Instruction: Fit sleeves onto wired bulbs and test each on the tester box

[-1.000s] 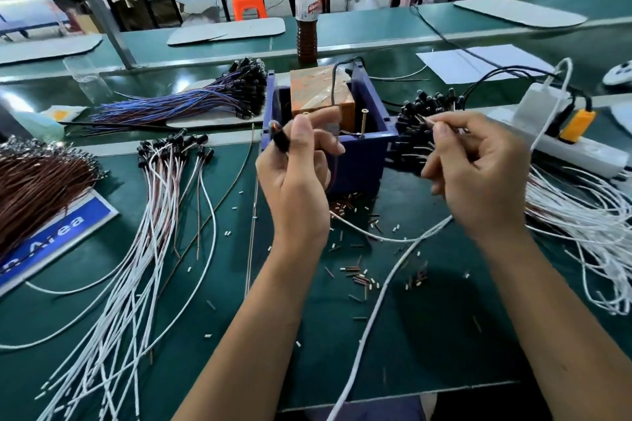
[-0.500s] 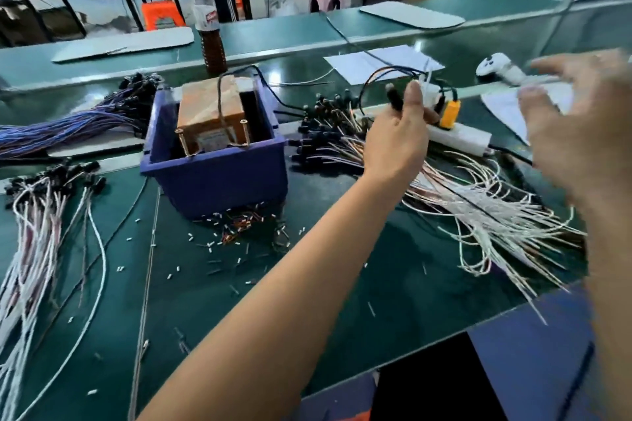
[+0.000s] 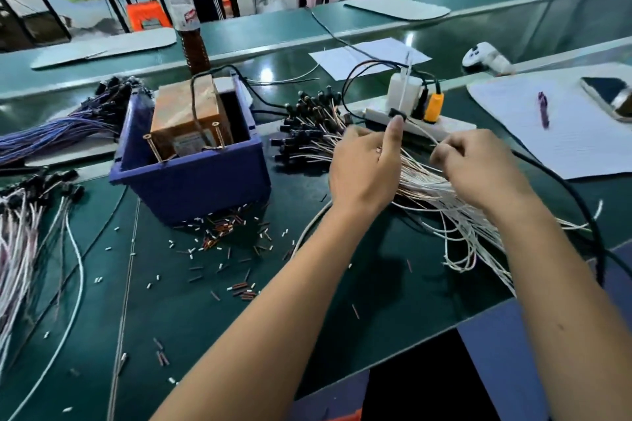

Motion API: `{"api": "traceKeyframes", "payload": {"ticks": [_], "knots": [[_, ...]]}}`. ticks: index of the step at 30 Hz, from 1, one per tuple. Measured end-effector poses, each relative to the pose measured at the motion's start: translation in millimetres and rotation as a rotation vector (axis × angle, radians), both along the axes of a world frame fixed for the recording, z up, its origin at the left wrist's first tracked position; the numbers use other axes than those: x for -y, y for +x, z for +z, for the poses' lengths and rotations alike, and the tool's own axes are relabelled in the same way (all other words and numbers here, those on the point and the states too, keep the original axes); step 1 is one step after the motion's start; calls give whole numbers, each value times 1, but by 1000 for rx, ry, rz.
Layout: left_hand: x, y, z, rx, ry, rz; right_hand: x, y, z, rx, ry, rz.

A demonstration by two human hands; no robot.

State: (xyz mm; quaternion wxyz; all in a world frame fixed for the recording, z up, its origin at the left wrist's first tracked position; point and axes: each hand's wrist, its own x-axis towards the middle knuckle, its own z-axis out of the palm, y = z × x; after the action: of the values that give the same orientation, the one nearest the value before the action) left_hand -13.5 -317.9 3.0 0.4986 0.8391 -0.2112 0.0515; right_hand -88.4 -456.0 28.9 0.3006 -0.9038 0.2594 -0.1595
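Nearest the camera, the green table (image 3: 342, 311) is strewn with short cut bits of sleeve (image 3: 239, 289), white and reddish, thickest just in front of the blue bin (image 3: 191, 181). At the near left edge a fan of white-wired bulbs (image 3: 24, 222) is laid out, their black heads pointing away.

Further in, both forearms are stretched over the table to the right of the bin. The left hand (image 3: 364, 171) is curled, and a black-sleeved bulb (image 3: 397, 113) is pinched at the tip of its raised thumb, above the heap; the bulb's white wire is seen running down to the right. The right hand (image 3: 478, 167) is also curled, its fingertips closed on thin white wire at the top of the heap; whether this is the same bulb's wire cannot be told. Under and between the hands lies the pile of wired bulbs (image 3: 307, 126), black heads to the left, pale wires trailing right and over the table edge.

In the blue bin a tape-wrapped tester box (image 3: 184, 116) is set, with two upright screws at its front corners.

Behind the hands a white power strip (image 3: 441, 121) is seen, carrying a white adapter and an orange plug. To the right, lined paper (image 3: 533, 133) bears a pen and a phone (image 3: 607, 96). Beyond the bin stands a bottle (image 3: 189, 31), and purple-wired bulbs (image 3: 68, 123) lie at far left.
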Motion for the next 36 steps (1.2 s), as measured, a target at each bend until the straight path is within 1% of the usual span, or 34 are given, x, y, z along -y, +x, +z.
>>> {"api": "traceKeyframes", "payload": {"ticks": [2, 3, 4, 7, 9, 11, 12, 14, 17, 18, 20, 21, 22, 24, 26, 28, 29, 30, 32, 34, 36], "knots": [[-5, 2, 1, 26, 103, 13, 1, 5, -2, -20, 0, -85], [-8, 2, 3, 53, 105, 41, 0, 9, -3, -44, -8, -106], [-10, 3, 6, 85, 67, 76, -1, 15, -3, -68, -19, -113], [-15, 3, 17, 166, -192, 113, -10, 36, 1, -100, -51, -130], [-16, 3, 25, 203, -358, 116, -21, 52, 4, -73, -113, -121], [-15, 3, 32, 216, -452, 95, -34, 69, 7, 22, -179, -79], [-15, 2, 33, 238, -456, 77, -41, 76, 7, 54, -208, -60], [-15, -1, 28, 315, -372, 63, -56, 86, 6, 65, -267, 10], [-18, 5, 13, 380, -156, 69, -64, 92, 4, 85, -298, 140], [-20, 10, 8, 372, -42, 62, -62, 92, 2, 67, -324, 171], [-24, 21, -1, 323, 251, 18, -54, 91, 0, 21, -341, 222], [-27, 26, -5, 299, 386, -13, -50, 89, -1, 26, -292, 226], [-29, 30, -9, 281, 491, -39, -46, 88, -2, 42, -202, 211], [-31, 34, -14, 265, 597, -61, -39, 83, -6, 86, -23, 102], [-32, 35, -16, 257, 623, -67, -35, 79, -8, 178, 110, -103], [-33, 35, -15, 242, 634, -95, -34, 74, -3, 350, 200, -347], [-34, 35, -15, 237, 634, -115, -37, 70, 2, 457, 188, -426], [-37, 34, -15, 229, 623, -135, -44, 66, 7, 562, 145, -445], [-44, 30, -13, 213, 537, -163, -61, 59, 16, 708, 37, -332], [-57, 22, -8, 220, 388, -148, -83, 58, 22, 736, -45, -162], [-79, 10, -2, 234, 289, -82, -109, 61, 24, 740, -100, -2]]}}
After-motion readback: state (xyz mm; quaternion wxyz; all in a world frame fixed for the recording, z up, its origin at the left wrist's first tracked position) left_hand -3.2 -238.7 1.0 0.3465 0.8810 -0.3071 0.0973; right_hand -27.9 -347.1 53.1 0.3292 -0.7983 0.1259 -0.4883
